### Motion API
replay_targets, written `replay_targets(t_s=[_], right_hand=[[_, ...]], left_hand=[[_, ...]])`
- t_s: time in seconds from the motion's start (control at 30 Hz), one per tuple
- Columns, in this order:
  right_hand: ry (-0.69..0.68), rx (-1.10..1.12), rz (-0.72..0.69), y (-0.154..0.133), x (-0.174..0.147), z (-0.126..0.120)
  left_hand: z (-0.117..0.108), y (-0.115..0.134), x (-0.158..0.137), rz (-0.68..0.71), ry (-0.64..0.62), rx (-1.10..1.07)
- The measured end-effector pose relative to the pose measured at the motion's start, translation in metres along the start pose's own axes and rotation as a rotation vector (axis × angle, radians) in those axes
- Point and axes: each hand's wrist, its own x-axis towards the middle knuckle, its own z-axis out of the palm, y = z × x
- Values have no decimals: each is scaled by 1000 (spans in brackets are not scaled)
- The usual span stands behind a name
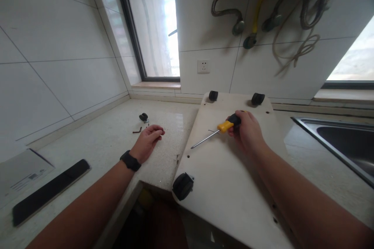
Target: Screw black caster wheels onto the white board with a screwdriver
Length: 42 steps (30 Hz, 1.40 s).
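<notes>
My right hand [248, 130] grips the handle of a yellow-and-black screwdriver [226, 125]. Its metal shaft points left and down over a white board [216, 179] with rounded corners. My left hand [150, 142], with a black watch on the wrist, is pinched closed above the counter, left of the board; whatever is between the fingertips is too small to name. Black caster wheels sit on the board: one at the near left corner [183, 186], one far left [213, 95], one far right [258, 99]. A loose caster [143, 117] and a hex key [137, 130] lie beyond my left hand.
A black flat bar-shaped object [51, 191] and a white box [22, 175] lie on the counter at left. A metal sink [309, 124] is at right. Hoses and a yellow pipe [260, 0] hang on the tiled wall near a socket [203, 66]. The counter has a cut-out at the front.
</notes>
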Motion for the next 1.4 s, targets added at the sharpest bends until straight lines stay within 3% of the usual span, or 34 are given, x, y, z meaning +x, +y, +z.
replay_targets(t_s=[0.07,0.13,0.23,0.47,0.87,1.07,1.23,1.4], right_hand=[[-17,7,-3,0,-2,-1],[-30,16,-10,-1,-5,-1],[-43,40,-32,-4,-11,0],[-52,94,-102,-9,-19,1],[-77,81,-155,-4,-18,0],[-96,81,-223,-3,-20,1],[-184,67,-282,-3,-27,0],[-372,25,-358,4,-27,-4]], left_hand=[[19,16,-27,-33,-91,-110],[34,33,-47,-118,-182,-399],[51,52,-66,-192,-236,-632],[73,65,-86,-322,-322,-727],[78,62,-88,-352,-279,-755],[77,59,-84,-286,-152,-752],[75,57,-78,-226,-3,-712],[73,56,-73,-202,111,-748]])
